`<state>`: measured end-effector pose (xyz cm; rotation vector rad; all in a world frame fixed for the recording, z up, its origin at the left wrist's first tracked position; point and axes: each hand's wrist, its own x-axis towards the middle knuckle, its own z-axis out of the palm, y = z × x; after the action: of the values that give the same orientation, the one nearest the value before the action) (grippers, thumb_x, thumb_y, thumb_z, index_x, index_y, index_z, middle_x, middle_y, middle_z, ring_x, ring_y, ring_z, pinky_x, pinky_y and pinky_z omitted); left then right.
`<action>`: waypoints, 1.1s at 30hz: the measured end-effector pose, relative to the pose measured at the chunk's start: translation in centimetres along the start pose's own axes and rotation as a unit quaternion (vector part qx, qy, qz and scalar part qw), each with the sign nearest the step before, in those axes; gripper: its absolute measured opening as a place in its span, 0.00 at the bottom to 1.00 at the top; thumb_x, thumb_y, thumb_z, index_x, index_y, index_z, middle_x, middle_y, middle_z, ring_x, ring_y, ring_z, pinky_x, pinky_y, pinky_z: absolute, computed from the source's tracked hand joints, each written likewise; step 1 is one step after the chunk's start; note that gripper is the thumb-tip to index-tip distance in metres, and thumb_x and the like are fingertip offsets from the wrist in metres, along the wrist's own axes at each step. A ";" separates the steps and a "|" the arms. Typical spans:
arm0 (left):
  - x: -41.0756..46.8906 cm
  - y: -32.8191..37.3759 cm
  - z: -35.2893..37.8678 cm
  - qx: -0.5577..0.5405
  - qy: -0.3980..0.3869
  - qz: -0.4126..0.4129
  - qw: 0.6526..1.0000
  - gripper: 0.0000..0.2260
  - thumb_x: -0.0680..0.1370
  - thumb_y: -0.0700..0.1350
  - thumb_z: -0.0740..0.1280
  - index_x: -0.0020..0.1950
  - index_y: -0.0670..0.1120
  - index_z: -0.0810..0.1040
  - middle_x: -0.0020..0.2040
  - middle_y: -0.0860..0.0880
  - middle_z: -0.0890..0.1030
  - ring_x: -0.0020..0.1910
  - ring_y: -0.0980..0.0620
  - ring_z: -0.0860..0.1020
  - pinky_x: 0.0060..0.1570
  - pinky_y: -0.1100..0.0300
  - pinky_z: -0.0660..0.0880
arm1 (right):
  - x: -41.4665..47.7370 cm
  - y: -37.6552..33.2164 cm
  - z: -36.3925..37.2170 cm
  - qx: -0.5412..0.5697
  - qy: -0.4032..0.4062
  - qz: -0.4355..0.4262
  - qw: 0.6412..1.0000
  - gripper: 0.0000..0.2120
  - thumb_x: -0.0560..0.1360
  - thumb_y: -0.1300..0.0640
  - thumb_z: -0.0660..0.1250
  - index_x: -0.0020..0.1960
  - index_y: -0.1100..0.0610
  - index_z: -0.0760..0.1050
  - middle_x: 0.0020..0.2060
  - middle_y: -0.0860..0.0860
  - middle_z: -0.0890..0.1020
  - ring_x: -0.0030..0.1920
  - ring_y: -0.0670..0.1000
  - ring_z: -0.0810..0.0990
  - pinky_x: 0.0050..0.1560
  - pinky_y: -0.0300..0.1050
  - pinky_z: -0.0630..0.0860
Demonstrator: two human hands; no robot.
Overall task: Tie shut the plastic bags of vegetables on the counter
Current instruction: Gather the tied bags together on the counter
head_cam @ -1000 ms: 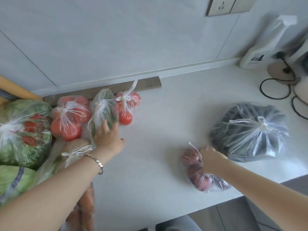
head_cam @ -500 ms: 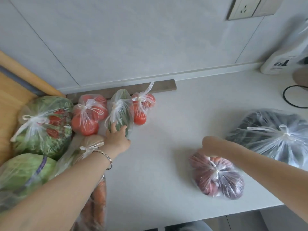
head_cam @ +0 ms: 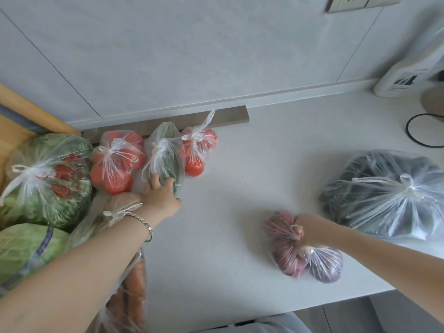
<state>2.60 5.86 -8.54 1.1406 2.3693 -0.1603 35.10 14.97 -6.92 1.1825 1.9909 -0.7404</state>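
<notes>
Half a second on, clenched right-hand fingers again round the knotted neck of the red-onion bag at the near right of the surface, kept left-hand fingers relaxed against the tied green-vegetable bag far left, probably with nothing left to tie.

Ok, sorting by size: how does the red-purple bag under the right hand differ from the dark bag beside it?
The red-purple bag is smaller than the dark bag. It holds round reddish-purple pieces; the dark bag holds dark greenish contents. The right hand grips the red-purple bag's top; the dark bag is unheld. Both are clear plastic, knotted, on the counter.
</notes>
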 end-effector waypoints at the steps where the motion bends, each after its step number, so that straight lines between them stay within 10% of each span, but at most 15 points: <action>1: 0.0 0.0 0.0 -0.001 -0.002 -0.001 1.000 0.27 0.74 0.47 0.64 0.71 0.48 0.59 0.72 0.42 0.50 0.70 0.36 0.57 0.69 0.47 0.61 | 0.2 0.0 -0.5 0.031 0.008 -0.003 0.999 0.12 0.67 0.55 0.71 0.46 0.61 0.77 0.38 0.50 0.77 0.40 0.50 0.76 0.42 0.38 0.75; 10: 1.1 -0.7 -0.5 -0.058 -0.010 0.001 0.998 0.27 0.75 0.47 0.63 0.72 0.47 0.59 0.74 0.44 0.49 0.73 0.41 0.54 0.73 0.50 0.56 | 8.1 -7.6 -10.0 0.270 0.191 0.011 0.944 0.13 0.66 0.64 0.69 0.27 0.57 0.67 0.25 0.50 0.69 0.26 0.49 0.68 0.27 0.38 0.63; 15: 1.0 -1.0 -0.5 -0.063 -0.021 0.018 0.998 0.27 0.75 0.46 0.63 0.72 0.47 0.59 0.73 0.44 0.51 0.73 0.41 0.55 0.72 0.50 0.57 | 12.4 -12.0 -14.8 0.295 0.258 0.018 0.920 0.08 0.70 0.62 0.66 0.45 0.56 0.68 0.31 0.52 0.72 0.38 0.53 0.73 0.23 0.38 0.61; 21: 0.8 0.0 -1.1 -0.010 -0.022 -0.008 1.000 0.26 0.75 0.49 0.63 0.71 0.48 0.59 0.75 0.44 0.49 0.74 0.38 0.48 0.73 0.48 0.55 | 13.2 -11.5 -15.4 0.345 0.248 -0.020 0.905 0.02 0.72 0.62 0.62 0.43 0.57 0.73 0.38 0.52 0.76 0.44 0.56 0.75 0.34 0.41 0.71; 26: 0.2 4.2 -2.4 0.048 0.033 0.027 0.998 0.31 0.76 0.49 0.62 0.74 0.47 0.51 0.74 0.41 0.52 0.73 0.37 0.53 0.71 0.47 0.56 | 8.3 -6.6 -14.1 0.344 0.284 -0.057 0.893 0.14 0.74 0.60 0.62 0.59 0.57 0.74 0.54 0.55 0.79 0.46 0.53 0.76 0.43 0.39 0.71; 30: -0.3 8.5 -2.9 0.083 0.026 0.137 0.987 0.19 0.76 0.45 0.60 0.66 0.44 0.65 0.69 0.41 0.65 0.67 0.41 0.67 0.63 0.47 0.68 | 3.5 3.5 -12.2 0.157 0.330 0.129 0.922 0.19 0.74 0.55 0.62 0.64 0.56 0.68 0.61 0.58 0.71 0.60 0.60 0.72 0.59 0.51 0.69; 33: -0.6 11.3 -2.7 0.064 -0.019 0.149 0.987 0.15 0.78 0.47 0.57 0.63 0.44 0.68 0.62 0.44 0.74 0.58 0.44 0.75 0.56 0.52 0.72 | 0.7 11.6 -10.4 0.130 0.275 0.363 0.881 0.27 0.74 0.48 0.60 0.68 0.60 0.60 0.66 0.63 0.63 0.66 0.65 0.63 0.63 0.60 0.64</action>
<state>10.44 13.49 -4.65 1.5235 2.1491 -0.2313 42.40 28.10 -2.71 2.3247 1.6452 -0.2873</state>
